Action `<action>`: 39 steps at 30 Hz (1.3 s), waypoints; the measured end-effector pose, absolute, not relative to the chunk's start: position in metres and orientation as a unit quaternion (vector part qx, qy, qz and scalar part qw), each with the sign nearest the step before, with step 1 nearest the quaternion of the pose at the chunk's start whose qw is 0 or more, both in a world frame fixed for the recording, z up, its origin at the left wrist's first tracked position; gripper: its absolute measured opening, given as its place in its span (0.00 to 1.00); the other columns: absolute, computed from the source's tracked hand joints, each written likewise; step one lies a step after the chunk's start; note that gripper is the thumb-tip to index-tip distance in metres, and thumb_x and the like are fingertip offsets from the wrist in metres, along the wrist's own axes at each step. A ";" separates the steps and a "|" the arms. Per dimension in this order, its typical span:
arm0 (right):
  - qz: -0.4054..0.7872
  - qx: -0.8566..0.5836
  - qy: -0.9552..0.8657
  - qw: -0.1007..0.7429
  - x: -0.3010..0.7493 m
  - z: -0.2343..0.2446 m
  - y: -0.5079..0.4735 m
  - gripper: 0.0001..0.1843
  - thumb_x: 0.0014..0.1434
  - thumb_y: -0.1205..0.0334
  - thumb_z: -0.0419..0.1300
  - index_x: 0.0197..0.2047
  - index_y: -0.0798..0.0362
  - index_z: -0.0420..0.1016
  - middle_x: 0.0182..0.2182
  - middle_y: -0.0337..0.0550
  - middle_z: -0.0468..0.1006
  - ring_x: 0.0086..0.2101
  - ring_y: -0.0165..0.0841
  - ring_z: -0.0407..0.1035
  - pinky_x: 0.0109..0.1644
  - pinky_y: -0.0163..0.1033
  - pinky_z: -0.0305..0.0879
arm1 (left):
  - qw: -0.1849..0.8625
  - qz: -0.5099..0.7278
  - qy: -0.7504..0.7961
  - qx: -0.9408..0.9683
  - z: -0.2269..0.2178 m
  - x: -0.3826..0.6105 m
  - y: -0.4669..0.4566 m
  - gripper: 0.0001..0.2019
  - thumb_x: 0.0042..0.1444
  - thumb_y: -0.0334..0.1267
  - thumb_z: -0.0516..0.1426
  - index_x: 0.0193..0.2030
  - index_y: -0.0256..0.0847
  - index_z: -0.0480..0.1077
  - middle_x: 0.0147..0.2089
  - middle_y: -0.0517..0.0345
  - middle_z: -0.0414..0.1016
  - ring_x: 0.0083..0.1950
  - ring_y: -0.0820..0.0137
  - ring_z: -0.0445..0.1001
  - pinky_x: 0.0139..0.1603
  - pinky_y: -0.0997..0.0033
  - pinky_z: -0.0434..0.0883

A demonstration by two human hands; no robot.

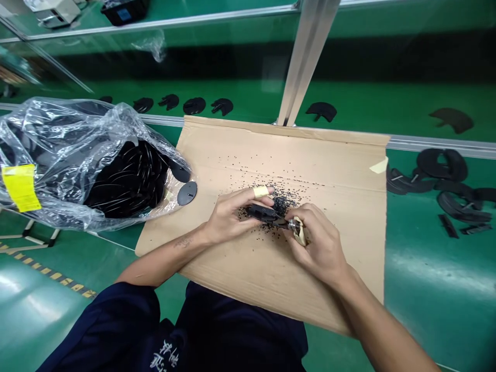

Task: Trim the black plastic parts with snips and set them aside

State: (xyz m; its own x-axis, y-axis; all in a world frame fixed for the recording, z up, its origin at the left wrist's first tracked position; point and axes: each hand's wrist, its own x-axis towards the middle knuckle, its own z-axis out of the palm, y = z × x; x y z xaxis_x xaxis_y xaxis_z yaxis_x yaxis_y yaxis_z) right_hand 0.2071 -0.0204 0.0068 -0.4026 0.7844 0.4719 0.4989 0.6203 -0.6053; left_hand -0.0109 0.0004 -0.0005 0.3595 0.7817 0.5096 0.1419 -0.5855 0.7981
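1. Two bare hands are at work, both occupied. The left hand, a single strip of yellow tape around one finger, grips one black, rounded plastic piece over the middle of the cardboard.
2. The right hand is closed around one metal tool with a cream-wrapped handle, its tip at the piece's right end; whether they touch I cannot tell.
3. Under both lies one brown cardboard sheet, sprinkled with black crumbs, too many to count. One pale tape scrap sits at its far right corner.
4. Left: one clear plastic bag with one yellow label, crammed with uncountable black discs. One grey-black oval disc lies by its mouth.
5. Right: overlapping curved black parts, hard to count, with two short black bars on their near side.
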 end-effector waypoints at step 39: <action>0.040 -0.429 -0.874 0.224 0.224 0.015 -0.023 0.15 0.65 0.71 0.51 0.44 0.54 0.79 0.29 0.43 0.81 0.28 0.32 0.70 0.31 0.38 0.62 | 0.299 0.445 0.231 0.812 -0.003 -0.014 0.003 0.15 0.62 0.28 0.62 0.54 0.45 0.77 0.44 0.53 0.83 0.44 0.71 0.81 0.42 0.70 0.80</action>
State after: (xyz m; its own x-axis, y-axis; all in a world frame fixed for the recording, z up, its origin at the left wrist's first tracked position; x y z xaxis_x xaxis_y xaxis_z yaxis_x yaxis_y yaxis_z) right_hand 0.2241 -0.0231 0.0154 -0.5307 0.7683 0.3579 0.7329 0.6281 -0.2616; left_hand -0.0136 0.0028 -0.0026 0.4963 0.6417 0.5847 0.1089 -0.7142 0.6914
